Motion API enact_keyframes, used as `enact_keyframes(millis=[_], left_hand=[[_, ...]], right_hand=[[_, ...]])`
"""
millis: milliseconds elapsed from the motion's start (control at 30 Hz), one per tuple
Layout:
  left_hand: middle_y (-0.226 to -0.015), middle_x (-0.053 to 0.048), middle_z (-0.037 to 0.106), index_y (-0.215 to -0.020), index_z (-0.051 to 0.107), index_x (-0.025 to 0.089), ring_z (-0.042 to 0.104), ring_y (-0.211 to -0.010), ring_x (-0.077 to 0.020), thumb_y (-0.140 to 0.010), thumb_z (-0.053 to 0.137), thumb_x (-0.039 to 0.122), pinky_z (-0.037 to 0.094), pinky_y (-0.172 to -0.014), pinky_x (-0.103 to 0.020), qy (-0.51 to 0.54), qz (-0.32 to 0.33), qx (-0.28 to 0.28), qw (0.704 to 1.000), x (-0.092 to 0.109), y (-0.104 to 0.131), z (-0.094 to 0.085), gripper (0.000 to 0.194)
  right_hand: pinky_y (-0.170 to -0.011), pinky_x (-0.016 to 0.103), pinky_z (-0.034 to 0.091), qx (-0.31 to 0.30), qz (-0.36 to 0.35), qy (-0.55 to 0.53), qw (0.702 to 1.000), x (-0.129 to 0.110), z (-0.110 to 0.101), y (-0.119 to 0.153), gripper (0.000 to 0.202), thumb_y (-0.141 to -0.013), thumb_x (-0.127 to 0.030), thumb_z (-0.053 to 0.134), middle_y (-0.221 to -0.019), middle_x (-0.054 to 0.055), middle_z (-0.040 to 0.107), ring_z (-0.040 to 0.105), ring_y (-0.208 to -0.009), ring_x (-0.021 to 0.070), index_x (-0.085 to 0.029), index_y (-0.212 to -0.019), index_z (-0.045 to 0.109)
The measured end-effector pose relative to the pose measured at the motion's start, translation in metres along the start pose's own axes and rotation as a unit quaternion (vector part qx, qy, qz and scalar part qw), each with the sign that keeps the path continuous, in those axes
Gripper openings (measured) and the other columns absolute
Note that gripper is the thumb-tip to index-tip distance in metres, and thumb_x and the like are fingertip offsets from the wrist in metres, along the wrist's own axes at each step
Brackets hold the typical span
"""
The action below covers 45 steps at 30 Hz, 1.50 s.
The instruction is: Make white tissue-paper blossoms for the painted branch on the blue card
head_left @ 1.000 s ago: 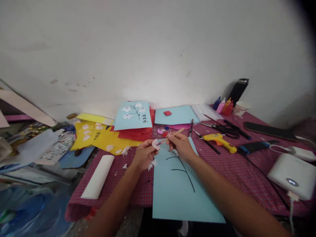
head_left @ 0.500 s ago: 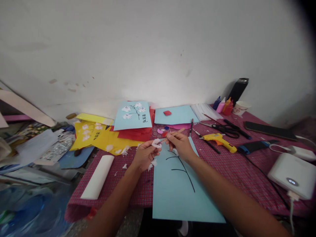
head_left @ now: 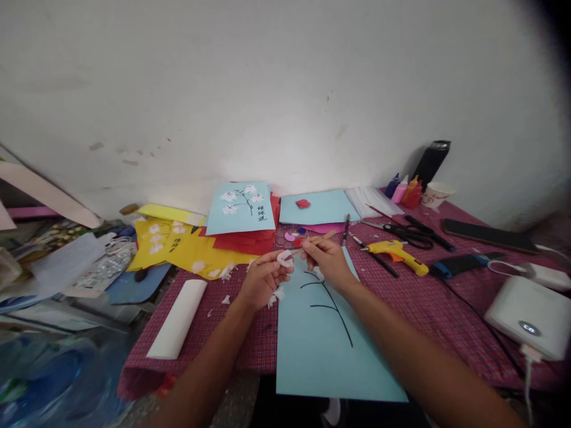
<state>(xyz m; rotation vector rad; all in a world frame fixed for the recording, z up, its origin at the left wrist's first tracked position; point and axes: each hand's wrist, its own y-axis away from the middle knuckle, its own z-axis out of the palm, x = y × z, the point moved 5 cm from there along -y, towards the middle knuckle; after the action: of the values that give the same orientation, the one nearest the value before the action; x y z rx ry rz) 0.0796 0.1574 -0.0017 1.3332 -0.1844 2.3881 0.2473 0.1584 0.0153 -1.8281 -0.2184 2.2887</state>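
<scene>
Between its fingertips my left hand (head_left: 264,278) pinches a small piece of white tissue paper (head_left: 284,258), which is wrapped about the tip of a thin wooden stick. My right hand (head_left: 325,259) is closed on that wooden stick (head_left: 325,236), whose other end points up and right. Both hands hang over the top of a light blue sheet (head_left: 307,351) with a drawn black branch (head_left: 335,309). A bit of white paper (head_left: 318,274) lies near the branch's upper end, partly hidden by my right hand. More crumpled white scraps (head_left: 277,295) lie beside my left hand.
A roll of white paper (head_left: 177,321) lies at left. Behind stand a finished blue flower card (head_left: 241,208) and yellow sheets (head_left: 209,252). At right are scissors (head_left: 408,233), a yellow glue gun (head_left: 395,252), paint bottles (head_left: 413,193), a black flask (head_left: 432,163) and a white power bank (head_left: 530,318).
The white tissue piece has turned and looks more rounded about the stick's tip. Both hands stay nearly in place.
</scene>
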Motion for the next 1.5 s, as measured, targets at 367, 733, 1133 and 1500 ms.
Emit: enact_keyframes(millis=[367,733,1133,1500], left_hand=[[-0.095,-0.009,0.070,-0.091,0.061,0.015,0.067,-0.072,-0.0158,-0.072,0.073,0.024,0.050,-0.059,-0.024,-0.053,0.009,0.036,0.998,-0.003,-0.001,-0.004,0.025],[-0.072,0.000,0.065,-0.082,0.065,0.016,0.057,-0.062,-0.0080,-0.069,0.076,0.023,0.045,-0.060,-0.019,-0.108,0.059,0.036,0.992,-0.006,-0.004,-0.009,0.019],[-0.075,-0.002,0.061,-0.083,0.066,0.017,0.055,-0.064,-0.0092,-0.070,0.074,0.026,0.047,-0.060,-0.021,-0.117,0.072,0.020,0.990,-0.004,-0.005,-0.006,0.017],[-0.080,0.003,0.061,-0.089,0.055,0.020,0.057,-0.071,-0.0086,-0.065,0.076,0.019,0.044,-0.068,-0.020,-0.146,0.149,0.101,0.973,0.008,-0.004,-0.008,0.032]], right_hand=[[-0.039,0.020,0.036,0.044,0.003,-0.061,0.997,-0.007,-0.007,0.000,0.023,-0.080,-0.038,0.067,-0.065,-0.001,0.062,0.048,-0.041,0.0070,-0.015,-0.078,0.064],[-0.039,0.020,0.036,0.041,-0.001,-0.062,0.997,-0.006,-0.008,-0.001,0.023,-0.080,-0.037,0.067,-0.065,0.000,0.062,0.048,-0.041,0.0067,-0.015,-0.077,0.064],[-0.039,0.020,0.036,-0.010,0.043,-0.074,0.996,-0.002,0.000,0.001,0.024,-0.077,-0.039,0.071,-0.061,-0.002,0.062,0.048,-0.040,0.0076,-0.016,-0.082,0.064],[-0.042,0.021,0.039,-0.033,0.022,-0.088,0.995,0.000,0.002,0.001,0.023,-0.079,-0.039,0.069,-0.065,-0.001,0.064,0.050,-0.042,0.0079,-0.017,-0.083,0.064]])
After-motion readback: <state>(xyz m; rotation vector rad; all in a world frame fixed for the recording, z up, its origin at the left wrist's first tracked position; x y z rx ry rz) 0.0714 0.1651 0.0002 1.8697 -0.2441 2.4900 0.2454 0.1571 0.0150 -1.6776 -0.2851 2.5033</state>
